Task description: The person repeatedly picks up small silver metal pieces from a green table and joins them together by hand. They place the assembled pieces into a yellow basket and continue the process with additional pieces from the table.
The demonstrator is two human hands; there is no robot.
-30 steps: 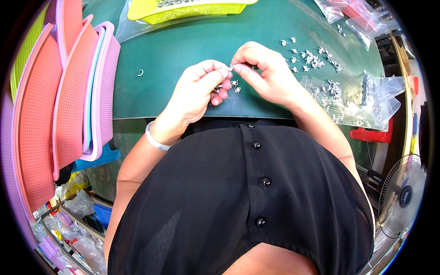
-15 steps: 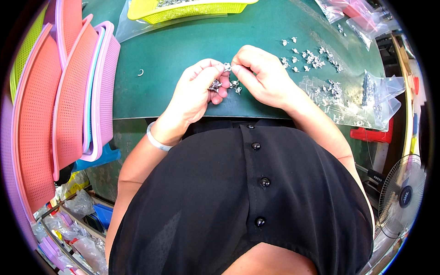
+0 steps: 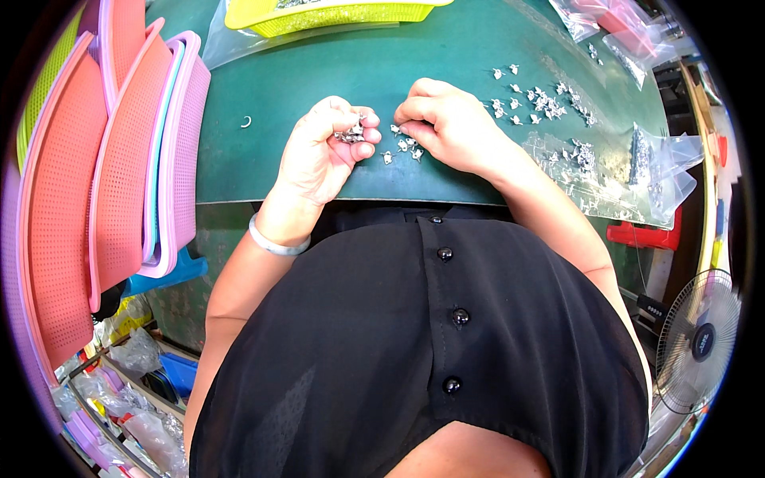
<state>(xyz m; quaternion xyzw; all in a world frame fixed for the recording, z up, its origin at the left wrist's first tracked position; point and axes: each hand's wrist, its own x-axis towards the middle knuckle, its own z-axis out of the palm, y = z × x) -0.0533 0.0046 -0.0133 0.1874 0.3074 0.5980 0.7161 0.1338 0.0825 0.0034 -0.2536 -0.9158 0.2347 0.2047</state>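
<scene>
My left hand is curled palm-up around a cluster of small silvery metal pieces, held between the thumb and fingers above the table's near edge. To its right, my right hand bends down with its thumb and forefinger closed at a small metal piece; the fingertips partly hide it. Just below those fingertips a few more small metal pieces lie on the green table. One stray metal piece rests between the two hands.
Loose metal pieces are scattered right of my right hand, near clear plastic bags. A yellow-green basket stands at the far side. Stacked pink and orange baskets crowd the left. A fan stands lower right.
My hands have moved apart; the left went left with its cluster of metal pieces. My right fingertips came down slightly toward the table, and another loose piece shows between the hands.
</scene>
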